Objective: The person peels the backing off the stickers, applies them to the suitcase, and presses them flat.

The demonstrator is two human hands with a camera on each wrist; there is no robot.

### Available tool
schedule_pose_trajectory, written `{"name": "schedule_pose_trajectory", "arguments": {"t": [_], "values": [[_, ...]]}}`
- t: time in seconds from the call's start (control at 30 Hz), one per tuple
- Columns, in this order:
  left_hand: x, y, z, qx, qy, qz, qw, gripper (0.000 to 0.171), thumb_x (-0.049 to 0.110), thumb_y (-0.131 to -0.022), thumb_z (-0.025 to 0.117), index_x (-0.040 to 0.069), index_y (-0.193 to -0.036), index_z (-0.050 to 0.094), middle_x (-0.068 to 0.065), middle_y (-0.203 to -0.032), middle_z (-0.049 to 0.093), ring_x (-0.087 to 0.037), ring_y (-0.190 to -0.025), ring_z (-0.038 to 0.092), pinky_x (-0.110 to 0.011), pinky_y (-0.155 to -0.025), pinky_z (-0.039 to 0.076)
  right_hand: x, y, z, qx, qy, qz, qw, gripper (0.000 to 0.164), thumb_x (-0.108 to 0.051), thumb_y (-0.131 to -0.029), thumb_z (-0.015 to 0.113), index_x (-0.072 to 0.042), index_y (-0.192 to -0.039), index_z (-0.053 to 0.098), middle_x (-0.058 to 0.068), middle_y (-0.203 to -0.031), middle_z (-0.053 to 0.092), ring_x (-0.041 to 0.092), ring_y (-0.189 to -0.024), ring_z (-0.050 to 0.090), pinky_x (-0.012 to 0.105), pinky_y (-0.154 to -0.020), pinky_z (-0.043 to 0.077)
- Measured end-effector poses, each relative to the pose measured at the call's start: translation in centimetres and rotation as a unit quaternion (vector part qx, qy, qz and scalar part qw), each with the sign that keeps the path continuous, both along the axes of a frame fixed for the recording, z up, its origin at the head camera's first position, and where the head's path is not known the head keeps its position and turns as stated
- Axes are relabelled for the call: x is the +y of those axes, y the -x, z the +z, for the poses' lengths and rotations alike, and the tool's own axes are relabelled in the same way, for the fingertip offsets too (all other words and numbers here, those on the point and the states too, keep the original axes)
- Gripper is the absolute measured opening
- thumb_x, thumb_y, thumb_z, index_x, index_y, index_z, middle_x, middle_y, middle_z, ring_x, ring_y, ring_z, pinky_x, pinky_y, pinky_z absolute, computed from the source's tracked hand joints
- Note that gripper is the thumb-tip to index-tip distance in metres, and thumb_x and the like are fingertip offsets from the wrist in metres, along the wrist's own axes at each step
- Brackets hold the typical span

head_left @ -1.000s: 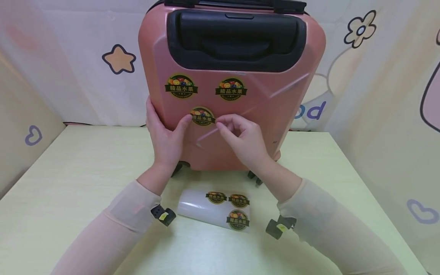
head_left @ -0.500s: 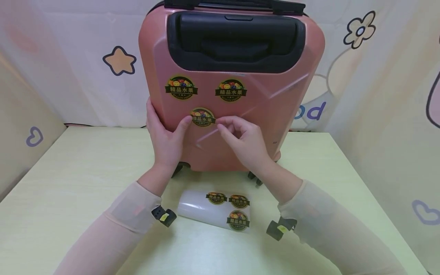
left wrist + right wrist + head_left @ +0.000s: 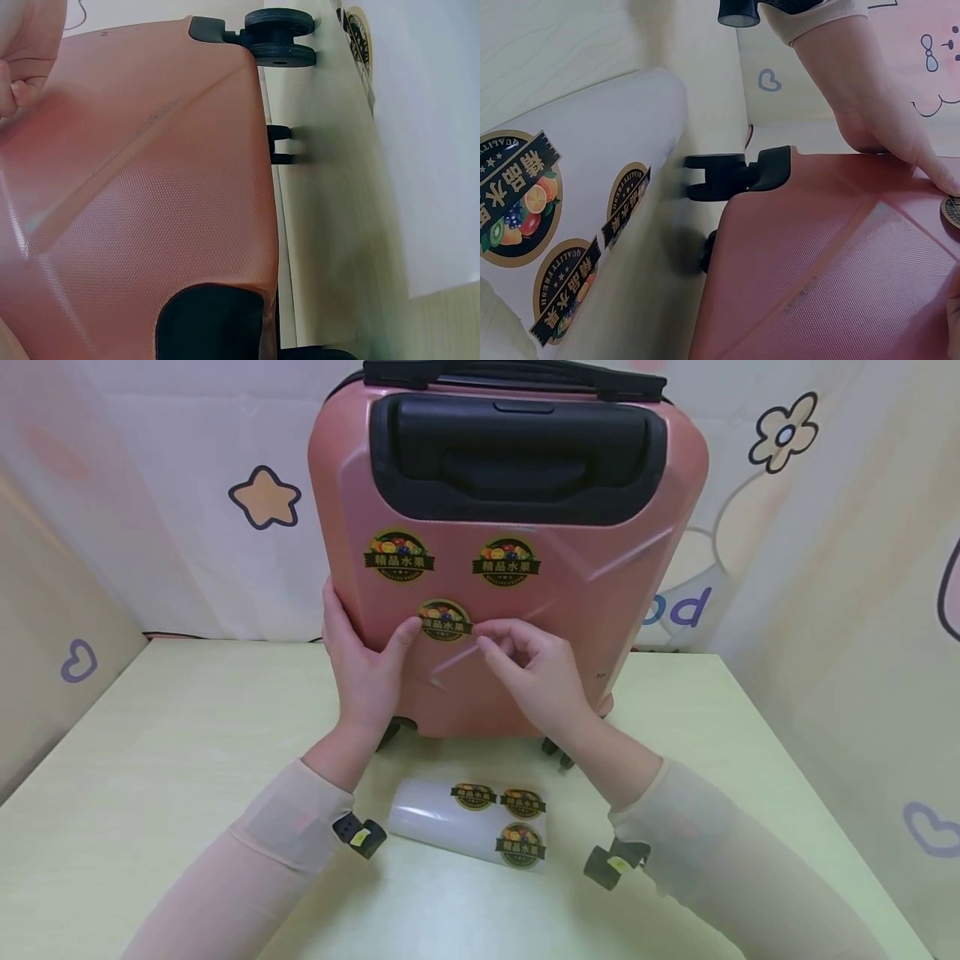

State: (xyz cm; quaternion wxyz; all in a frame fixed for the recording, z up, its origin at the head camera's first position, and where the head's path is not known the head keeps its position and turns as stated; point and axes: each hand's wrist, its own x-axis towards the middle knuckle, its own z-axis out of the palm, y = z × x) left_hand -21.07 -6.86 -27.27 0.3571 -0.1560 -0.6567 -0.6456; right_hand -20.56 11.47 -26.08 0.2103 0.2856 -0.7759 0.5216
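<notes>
A pink hard-shell suitcase stands upright on the table, with a black recessed handle panel near its top. Two round fruit stickers, a left one and a right one, are on its front. Below them is a third fruit sticker. My left hand grips the suitcase's left side, fingers around the edge, thumb pressing the third sticker's left edge. With thumb and forefinger, my right hand pinches that sticker's right edge. In the right wrist view, the left hand reaches over the suitcase side.
A curled white sticker sheet bearing several fruit stickers lies on the pale table in front of the suitcase. The suitcase's black wheels show in the left wrist view. Behind hangs a cloth backdrop with printed shapes.
The whole head view has shifted slightly downward in the picture. Both hands keep the same places on the suitcase and the third sticker.
</notes>
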Motion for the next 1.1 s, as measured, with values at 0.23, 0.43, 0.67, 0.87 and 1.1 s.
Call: {"name": "schedule_pose_trajectory", "arguments": {"t": [0.23,0.43,0.67,0.87,1.1], "values": [[0.1,0.1,0.0,0.006,-0.007,-0.004,1.0000,0.076,0.031,-0.080,0.073,0.009,-0.138,0.029,-0.001,-0.123,0.046,-0.015,-0.113,0.044,-0.034,-0.093,0.040,0.8,-0.1,1.3,0.030,0.018,-0.024,0.999,0.016,-0.009,-0.090,0.061,-0.001,-0.102,0.068,0.005,-0.063,0.053,0.015,-0.055,0.044,0.023,-0.050,0.036],[0.0,0.2,0.0,0.012,-0.010,-0.015,0.9998,0.074,0.030,-0.080,0.073,0.010,-0.137,0.031,-0.001,-0.122,0.048,-0.016,-0.112,0.046,-0.035,-0.093,0.041,1.7,0.1,4.7,0.251,-0.037,-0.084,0.964,0.020,-0.008,-0.088,0.061,0.002,-0.105,0.065,0.012,-0.092,0.062,0.018,-0.083,0.055,0.026,-0.076,0.047],[-1.3,0.5,-1.3,0.003,0.079,0.035,0.9963,0.078,0.034,-0.088,0.063,0.009,-0.146,0.018,-0.004,-0.144,0.031,-0.012,-0.129,0.029,-0.035,-0.106,0.026,2.2,0.9,7.7,0.345,-0.256,-0.199,0.881,0.047,-0.028,-0.090,0.057,-0.004,-0.130,0.052,0.015,-0.132,0.049,0.029,-0.125,0.039,0.044,-0.110,0.014],[-2.1,0.7,-3.7,0.151,0.318,0.192,0.9161,0.072,0.046,-0.094,0.046,0.010,-0.149,0.018,-0.009,-0.155,0.012,-0.027,-0.140,0.011,-0.052,-0.109,0.005,2.2,1.1,7.7,0.342,-0.305,-0.221,0.861,0.049,-0.027,-0.092,0.055,-0.004,-0.135,0.048,0.017,-0.133,0.048,0.032,-0.125,0.037,0.045,-0.110,0.014],[-2.9,0.8,-4.5,0.237,0.486,0.240,0.8061,0.065,0.045,-0.097,0.040,0.005,-0.147,0.026,-0.004,-0.155,0.011,-0.024,-0.141,0.012,-0.051,-0.109,0.005,2.1,1.2,7.5,0.354,-0.316,-0.239,0.847,0.044,-0.018,-0.095,0.050,-0.006,-0.137,0.046,0.017,-0.133,0.047,0.032,-0.126,0.036,0.047,-0.109,0.015]]}}
